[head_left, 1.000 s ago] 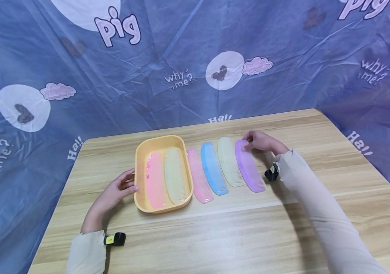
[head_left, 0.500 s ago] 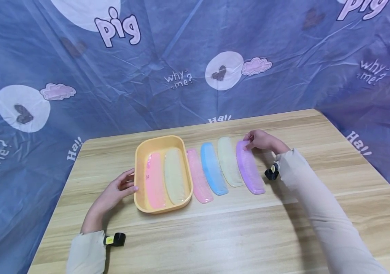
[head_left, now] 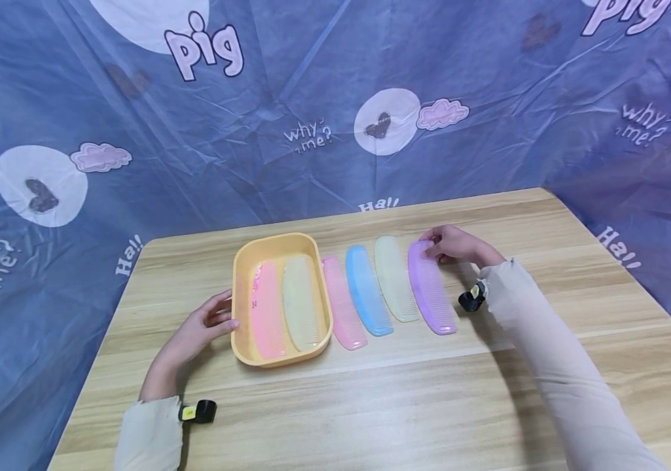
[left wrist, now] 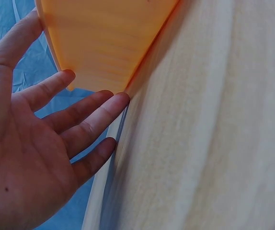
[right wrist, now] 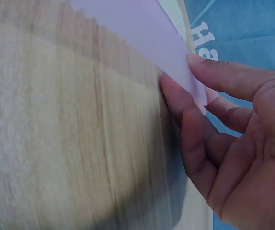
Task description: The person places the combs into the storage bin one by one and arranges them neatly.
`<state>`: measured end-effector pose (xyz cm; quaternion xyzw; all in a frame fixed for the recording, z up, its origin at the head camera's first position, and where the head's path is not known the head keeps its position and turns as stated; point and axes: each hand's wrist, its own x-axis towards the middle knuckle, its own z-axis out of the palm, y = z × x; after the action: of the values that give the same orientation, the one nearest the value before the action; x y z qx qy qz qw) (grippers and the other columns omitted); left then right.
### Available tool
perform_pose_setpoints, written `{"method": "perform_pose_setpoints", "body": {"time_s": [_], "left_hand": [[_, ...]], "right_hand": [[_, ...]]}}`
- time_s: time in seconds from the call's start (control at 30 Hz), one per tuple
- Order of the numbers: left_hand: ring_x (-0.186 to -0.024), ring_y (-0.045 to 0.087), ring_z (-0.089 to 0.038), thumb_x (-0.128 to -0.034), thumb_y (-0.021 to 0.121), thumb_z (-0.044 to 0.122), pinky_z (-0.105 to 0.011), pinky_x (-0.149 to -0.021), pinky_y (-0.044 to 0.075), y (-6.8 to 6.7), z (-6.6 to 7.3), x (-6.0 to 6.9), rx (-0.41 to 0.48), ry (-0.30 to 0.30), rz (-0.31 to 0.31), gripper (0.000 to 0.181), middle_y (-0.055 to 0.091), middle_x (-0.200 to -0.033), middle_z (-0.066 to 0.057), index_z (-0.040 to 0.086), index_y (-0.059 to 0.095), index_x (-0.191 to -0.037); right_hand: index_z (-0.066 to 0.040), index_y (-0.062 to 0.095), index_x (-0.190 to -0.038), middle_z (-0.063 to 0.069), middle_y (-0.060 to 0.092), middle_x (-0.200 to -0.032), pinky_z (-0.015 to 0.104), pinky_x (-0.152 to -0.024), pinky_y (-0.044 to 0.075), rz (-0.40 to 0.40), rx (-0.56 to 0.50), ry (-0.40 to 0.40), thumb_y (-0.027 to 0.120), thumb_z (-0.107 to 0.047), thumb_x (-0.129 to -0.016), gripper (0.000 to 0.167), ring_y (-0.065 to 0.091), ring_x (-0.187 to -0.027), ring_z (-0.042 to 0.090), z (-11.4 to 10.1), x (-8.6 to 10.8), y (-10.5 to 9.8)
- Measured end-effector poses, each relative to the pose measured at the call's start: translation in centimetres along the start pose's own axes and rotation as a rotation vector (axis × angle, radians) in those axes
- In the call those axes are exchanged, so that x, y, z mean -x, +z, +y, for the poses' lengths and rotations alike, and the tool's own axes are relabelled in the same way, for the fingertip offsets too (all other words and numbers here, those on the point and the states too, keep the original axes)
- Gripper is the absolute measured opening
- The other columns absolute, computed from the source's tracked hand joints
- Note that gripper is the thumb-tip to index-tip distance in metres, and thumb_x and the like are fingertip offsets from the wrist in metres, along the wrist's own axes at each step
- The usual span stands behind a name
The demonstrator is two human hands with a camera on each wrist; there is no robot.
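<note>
My right hand (head_left: 455, 243) pinches the far end of a purple comb (head_left: 427, 284) between thumb and fingers. In the right wrist view that comb (right wrist: 132, 33) lies close over the wood, thumb on top and fingers at its edge. My left hand (head_left: 202, 330) rests against the left side of a yellow plastic tray (head_left: 243, 350), its fingers fairly straight. The left wrist view has the left hand's fingertips (left wrist: 109, 98) touching the tray wall (left wrist: 104, 43). Inside the tray lie a pink comb (head_left: 267, 311) and a pale yellow comb (head_left: 300, 304), side by side.
Between tray and purple comb lie a pink comb (head_left: 344, 307), a blue comb (head_left: 366, 288) and a pale yellow comb (head_left: 393, 278) in a slanted row. The wooden table (head_left: 370, 412) meets a blue printed cloth (head_left: 264, 144) behind and at the sides.
The purple comb has shifted slightly right, away from the pale yellow comb, with my right hand on it. My left hand and the tray stay in place.
</note>
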<state>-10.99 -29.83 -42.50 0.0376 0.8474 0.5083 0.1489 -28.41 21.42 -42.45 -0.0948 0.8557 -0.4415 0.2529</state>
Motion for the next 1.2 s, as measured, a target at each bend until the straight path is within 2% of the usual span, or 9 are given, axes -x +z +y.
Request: {"method": "perform_pose_setpoints", "body": {"time_s": [0.2,0.37,0.87,1.2], "left_hand": [[-0.133,0.043,-0.042,-0.0936,0.064,0.025,-0.010,-0.089,0.041,0.0,0.1,0.0,-0.012,-0.007,0.001,0.074,0.037,-0.149,-0.025,0.009,0.024,-0.153],[-0.133,0.044,-0.042,-0.0937,0.064,0.025,-0.010,-0.089,0.041,0.0,0.1,0.0,-0.019,-0.015,0.004,0.074,0.037,-0.150,-0.025,0.009,0.023,-0.153],[-0.131,0.044,-0.044,-0.0941,0.063,0.023,-0.010,-0.088,0.042,0.0,-0.2,-0.2,-0.012,0.009,0.000,0.072,0.038,-0.148,-0.027,0.006,0.024,-0.153],[-0.131,0.044,-0.046,-0.0946,0.062,0.019,-0.009,-0.089,0.042,-0.1,-0.3,-0.3,0.012,0.032,-0.010,0.071,0.036,-0.148,-0.029,0.005,0.024,-0.152]], "right_hand": [[0.008,0.044,-0.131,-0.004,0.050,-0.071,0.019,-0.054,0.046,0.005,-0.057,0.045,0.061,-0.005,-0.090,0.046,0.048,-0.057,0.005,0.4,0.5,-0.3],[0.007,0.043,-0.134,-0.005,0.052,-0.066,0.019,-0.053,0.046,0.014,-0.047,0.031,0.061,-0.008,-0.091,0.049,0.049,-0.055,0.005,0.9,0.7,-0.5],[0.004,0.041,-0.138,-0.007,0.056,-0.066,0.021,-0.052,0.044,0.088,-0.138,-0.008,0.062,-0.013,-0.093,0.053,0.052,-0.058,0.006,1.3,1.3,-0.9],[0.005,0.039,-0.139,-0.009,0.056,-0.069,0.022,-0.051,0.040,0.145,-0.191,-0.064,0.060,-0.013,-0.094,0.053,0.049,-0.057,0.005,0.7,2.1,-1.4]]}}
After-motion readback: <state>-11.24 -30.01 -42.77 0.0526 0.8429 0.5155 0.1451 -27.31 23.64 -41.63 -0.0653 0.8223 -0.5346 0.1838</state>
